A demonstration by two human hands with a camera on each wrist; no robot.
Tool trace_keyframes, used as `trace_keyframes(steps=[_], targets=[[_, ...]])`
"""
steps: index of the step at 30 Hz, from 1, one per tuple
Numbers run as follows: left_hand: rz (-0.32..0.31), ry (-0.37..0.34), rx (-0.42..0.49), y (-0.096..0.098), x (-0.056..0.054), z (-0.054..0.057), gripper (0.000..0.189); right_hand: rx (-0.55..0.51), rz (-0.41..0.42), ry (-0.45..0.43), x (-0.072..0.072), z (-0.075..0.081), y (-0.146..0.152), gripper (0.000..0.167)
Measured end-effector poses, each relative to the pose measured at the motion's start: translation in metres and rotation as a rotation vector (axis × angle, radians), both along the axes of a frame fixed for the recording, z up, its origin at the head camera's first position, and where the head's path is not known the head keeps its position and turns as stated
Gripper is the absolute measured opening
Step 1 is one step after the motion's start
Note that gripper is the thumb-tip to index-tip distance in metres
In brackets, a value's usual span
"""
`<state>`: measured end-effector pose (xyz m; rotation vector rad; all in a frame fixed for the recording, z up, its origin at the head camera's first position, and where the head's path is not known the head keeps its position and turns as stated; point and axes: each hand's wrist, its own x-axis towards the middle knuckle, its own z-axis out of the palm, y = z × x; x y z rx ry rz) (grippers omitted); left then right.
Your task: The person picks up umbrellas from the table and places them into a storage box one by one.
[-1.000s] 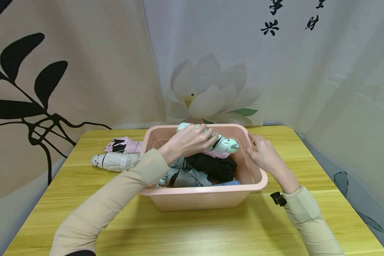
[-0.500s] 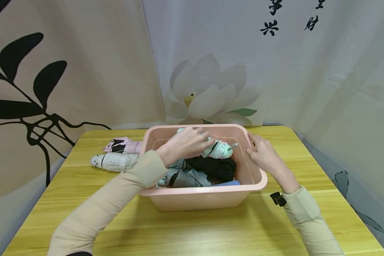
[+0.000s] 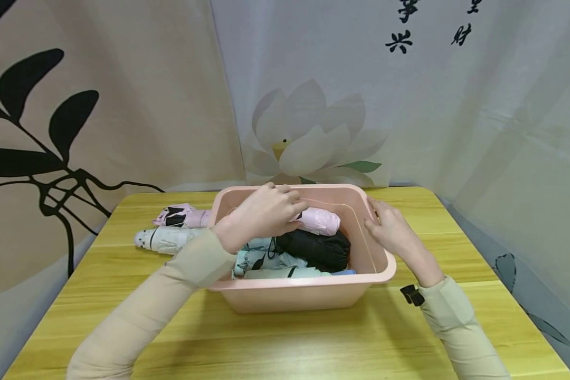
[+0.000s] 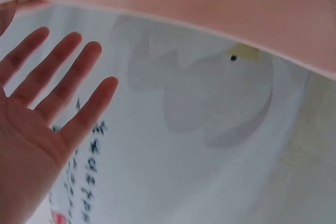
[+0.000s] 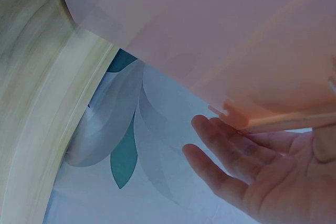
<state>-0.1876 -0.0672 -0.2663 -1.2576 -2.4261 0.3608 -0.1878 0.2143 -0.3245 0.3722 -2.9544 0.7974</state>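
Observation:
A pink plastic basin [image 3: 294, 296] holds several folded umbrellas. Inside are a black one [image 3: 320, 250], a pink one [image 3: 320, 221] behind it, a grey-blue patterned one [image 3: 268, 259], and a pale green one [image 3: 287, 273] along the front wall. My left hand [image 3: 268, 212] hovers over the basin's back left part; the left wrist view shows that hand [image 4: 39, 114] with spread, straight fingers and nothing in it. At the right rim, my right hand [image 3: 393, 228] holds the basin, thumb inside and fingers outside; in the right wrist view its fingers [image 5: 226, 145] lie under the rim.
Left of the basin, a white folded umbrella [image 3: 163, 240] and a pink-and-black one [image 3: 177, 216] lie on the wooden table [image 3: 285, 343]. A curtain [image 3: 161, 105] printed with leaves and a lotus hangs behind. A bit of blue [image 3: 344, 272] shows at the basin's front right.
The mint-green umbrella has left my left hand; a pale green one now lies along the basin's front, and the pink one behind is uncovered. My left hand shifted slightly left. The right hand stayed.

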Motion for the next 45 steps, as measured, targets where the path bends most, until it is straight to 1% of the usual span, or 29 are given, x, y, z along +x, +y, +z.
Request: trace_keyframes(steps=[4, 7, 10, 13, 16, 20, 23, 25, 28, 30, 33, 37, 40, 42, 45], targets=[[0.028, -0.032, 0.086, -0.015, 0.002, 0.009, 0.03, 0.002, -0.003, -0.002, 0.001, 0.0, 0.0, 0.057], [0.056, -0.039, 0.142, -0.03, 0.0, 0.011, 0.031, 0.004, 0.001, 0.005, 0.0, 0.0, 0.0, 0.057], [0.083, -0.046, 0.206, -0.048, -0.003, 0.007, 0.031, 0.005, 0.006, 0.011, 0.0, -0.001, 0.0, 0.057], [0.124, -0.062, 0.27, -0.069, -0.006, 0.0, 0.034, 0.004, 0.006, 0.012, 0.0, -0.002, 0.0, 0.057], [0.188, -0.094, 0.323, -0.092, -0.01, -0.012, 0.037, 0.005, 0.001, 0.009, 0.0, -0.002, 0.0, 0.057], [0.295, -0.154, 0.381, -0.123, -0.013, -0.029, 0.038, 0.008, -0.004, 0.007, 0.0, -0.002, -0.001, 0.057], [0.361, -0.177, 0.423, -0.146, -0.016, -0.043, 0.039, 0.008, -0.005, 0.006, 0.0, -0.002, -0.001, 0.057], [0.384, -0.173, 0.452, -0.16, -0.017, -0.052, 0.038, 0.006, -0.006, 0.003, 0.0, -0.002, -0.001, 0.057], [0.378, -0.141, 0.482, -0.179, -0.02, -0.068, 0.038, 0.004, -0.007, -0.003, 0.0, -0.002, -0.001, 0.057], [0.373, -0.115, 0.482, -0.191, -0.022, -0.079, 0.038, 0.0, -0.009, -0.007, 0.0, -0.002, 0.0, 0.057], [0.382, -0.1, 0.468, -0.205, -0.023, -0.097, 0.04, -0.005, -0.01, -0.01, -0.001, -0.003, 0.0, 0.057], [0.43, -0.124, 0.422, -0.219, -0.024, -0.119, 0.048, -0.011, -0.011, -0.008, -0.002, -0.004, 0.001, 0.057], [0.447, -0.145, 0.382, -0.228, -0.024, -0.134, 0.055, -0.011, -0.011, -0.011, -0.002, -0.004, 0.001, 0.058], [0.463, -0.172, 0.355, -0.232, -0.024, -0.142, 0.058, -0.011, -0.012, -0.015, -0.002, -0.004, 0.001, 0.058], [0.496, -0.226, 0.326, -0.238, -0.023, -0.15, 0.062, -0.011, -0.01, -0.019, -0.002, -0.003, 0.001, 0.058]])
